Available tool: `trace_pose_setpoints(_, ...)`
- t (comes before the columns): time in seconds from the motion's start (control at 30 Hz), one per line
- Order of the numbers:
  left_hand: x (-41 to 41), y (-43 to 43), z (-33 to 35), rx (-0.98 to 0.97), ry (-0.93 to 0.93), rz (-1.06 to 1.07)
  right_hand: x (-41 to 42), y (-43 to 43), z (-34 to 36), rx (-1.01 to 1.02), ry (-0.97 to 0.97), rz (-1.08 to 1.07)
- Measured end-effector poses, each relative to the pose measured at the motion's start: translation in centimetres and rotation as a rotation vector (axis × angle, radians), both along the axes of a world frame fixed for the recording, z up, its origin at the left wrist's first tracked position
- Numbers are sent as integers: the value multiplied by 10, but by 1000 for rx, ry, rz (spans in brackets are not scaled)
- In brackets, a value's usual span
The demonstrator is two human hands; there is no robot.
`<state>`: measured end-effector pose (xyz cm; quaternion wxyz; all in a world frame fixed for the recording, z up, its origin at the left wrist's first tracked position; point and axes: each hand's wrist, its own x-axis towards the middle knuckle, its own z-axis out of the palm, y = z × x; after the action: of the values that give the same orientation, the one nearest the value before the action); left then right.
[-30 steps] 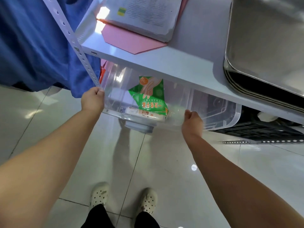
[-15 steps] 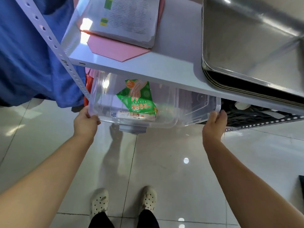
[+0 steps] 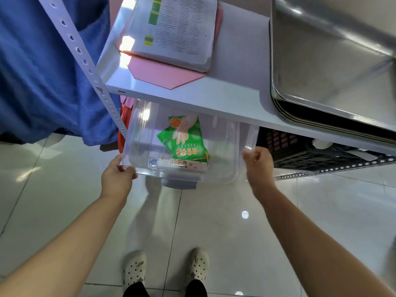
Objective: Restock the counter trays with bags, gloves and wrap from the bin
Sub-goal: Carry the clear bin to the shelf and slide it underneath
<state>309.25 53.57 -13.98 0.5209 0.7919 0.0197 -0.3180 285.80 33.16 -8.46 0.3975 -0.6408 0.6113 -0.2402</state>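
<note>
A clear plastic bin (image 3: 222, 166) sticks out from under the white shelf (image 3: 233, 99), tilted toward me. Inside it lie a green packet of disposable gloves (image 3: 184, 140) and, in front of that, a long narrow box of wrap (image 3: 180, 163). My left hand (image 3: 116, 179) grips the bin's near left corner. My right hand (image 3: 258, 166) is closed on the bin's right rim. A stack of steel trays (image 3: 330, 67) rests on the shelf top at the right.
A stack of printed papers (image 3: 175, 31) lies on a pink folder (image 3: 162, 73) on the shelf. Blue cloth (image 3: 42, 67) hangs at the left beside the perforated upright (image 3: 85, 63). A black crate (image 3: 308, 155) sits under the shelf at right. My shoes (image 3: 165, 266) stand on glossy tiles.
The bin has slid further out from under the shelf. My right hand moved from the front edge to the bin's right rim; my left hand dropped to the near left corner.
</note>
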Motion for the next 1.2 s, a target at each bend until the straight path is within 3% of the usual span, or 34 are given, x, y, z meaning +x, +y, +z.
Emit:
trace_pose_setpoints(0.13, 7, 4, 0, -14, 41, -24, 9, 45, -8, -148, 147, 147)
trace_pose_setpoints(0.3, 19, 14, -1, -34, 69, -101, 25, 80, -5, -304, 191, 189)
trace_pose_setpoints(0.63, 48, 23, 9, -157, 166, -303, 96, 137, -24, -555, 350, 494)
trace_pose_setpoints(0.77, 60, 21, 5, -138, 232, -242, 145, 150, -32, -548, 398, 653)
trace_pose_setpoints(0.87, 69, 24, 4, -139, 315, -255, 175, 154, -34, -515, 387, 621)
trace_pose_setpoints(1.0, 74, 32, 3, -96, 264, -363, 193, 160, -37, -489, 397, 629)
trace_pose_setpoints(1.2, 66, 29, 9, -96, 231, -357, 182, 170, -44, -445, 355, 712)
